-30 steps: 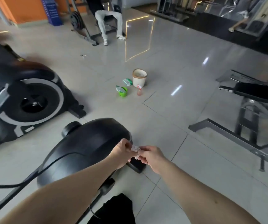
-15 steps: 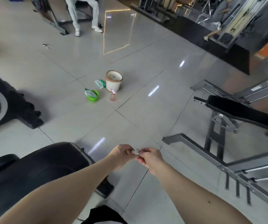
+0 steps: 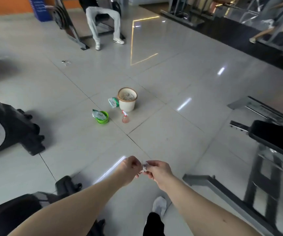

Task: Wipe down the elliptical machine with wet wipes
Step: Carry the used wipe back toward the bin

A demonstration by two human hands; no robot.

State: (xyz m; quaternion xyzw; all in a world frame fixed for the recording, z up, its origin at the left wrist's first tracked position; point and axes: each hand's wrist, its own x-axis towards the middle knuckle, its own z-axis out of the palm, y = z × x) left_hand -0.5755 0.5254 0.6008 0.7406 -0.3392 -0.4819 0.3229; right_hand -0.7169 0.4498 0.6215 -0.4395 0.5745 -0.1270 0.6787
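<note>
Well left of the fingers, the elliptical machine (image 3: pixel 9 217) showed a smooth, rounded black plastic housing on the glossy grey tiled floor (image 3: pixel 163 130). Beyond the fingers and to their left sat a squat green bowl (image 3: pixel 103 120) holding a soft plastic wipes pack (image 3: pixel 98 114). A second pack (image 3: pixel 113 102) lay touching a round cream bucket (image 3: pixel 128 103) with pale crumpled scraps inside. A small clear spray bottle (image 3: pixel 125 118) of pinkish liquid stood just in front of the bucket. The left hand (image 3: pixel 129 169) and right hand (image 3: pixel 158 171) met, and curled fingers (image 3: pixel 150 163) of both pinched a small crumpled white wet wipe (image 3: pixel 144 167) between them. Well right stood a padded black bench (image 3: pixel 273 137) on a grey metal frame.
</note>
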